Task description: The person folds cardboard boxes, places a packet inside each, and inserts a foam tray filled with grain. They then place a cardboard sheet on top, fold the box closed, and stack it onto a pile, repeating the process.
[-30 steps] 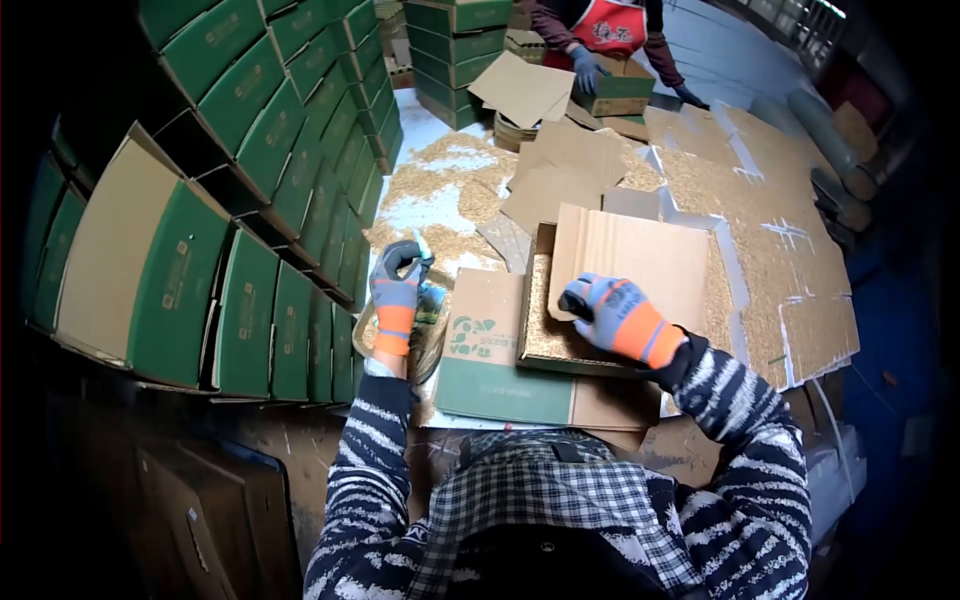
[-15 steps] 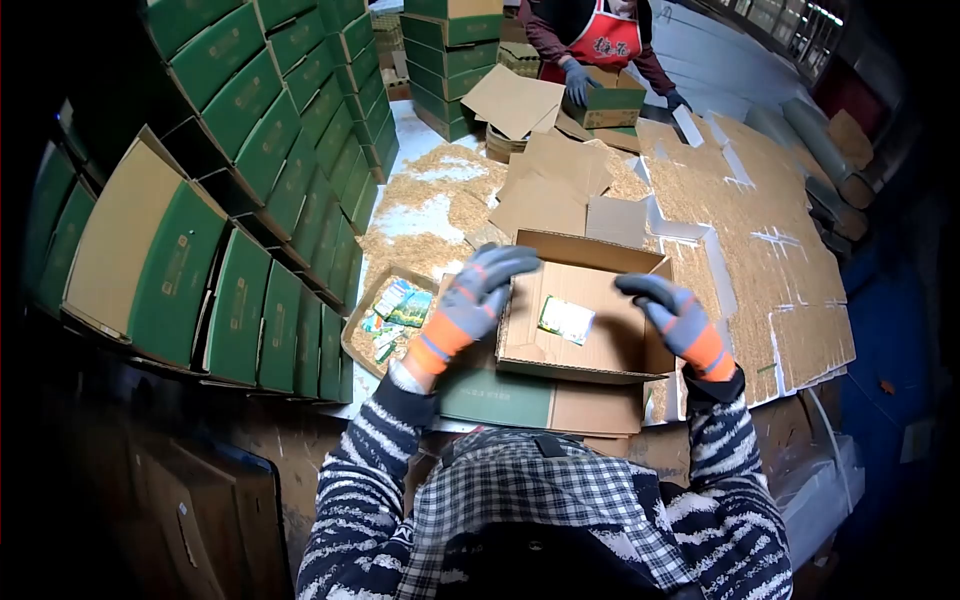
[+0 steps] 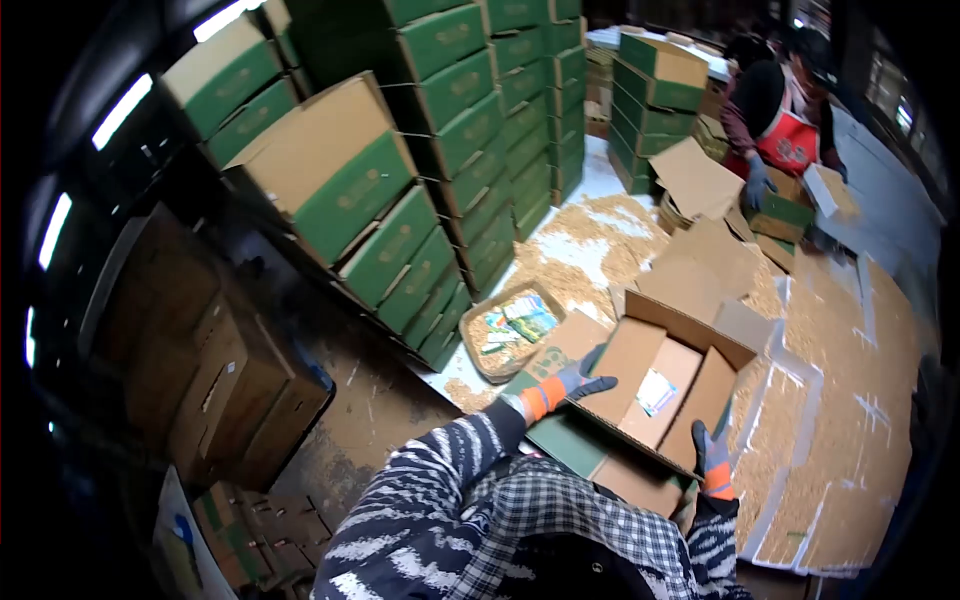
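An open cardboard box [image 3: 690,326] stands in front of me, turned at an angle in the view. On its bottom lies a small printed card [image 3: 656,392]. My left hand [image 3: 582,383], in a grey and orange glove, grips the box's left side near the front corner. On the opposite side, my right hand [image 3: 712,452] is closed over the right wall, fingers along the outside and edge. Beneath the box lies a flat green and brown carton piece [image 3: 566,441]. A shallow tray [image 3: 474,352] holding wood shavings and colourful packets [image 3: 528,318] sits beyond my left hand.
Tall stacks of green boxes [image 3: 455,85] line the left side. Cardboard sheets [image 3: 690,262] and loose shavings [image 3: 570,240] cover the table. Shavings-covered panels [image 3: 840,420] spread to the right. A co-worker in a red apron [image 3: 790,142] handles a green box [image 3: 780,215] at the far end.
My view has swung left, so the table appears farther right. My hands, held over the box before, have come down onto its two sides.
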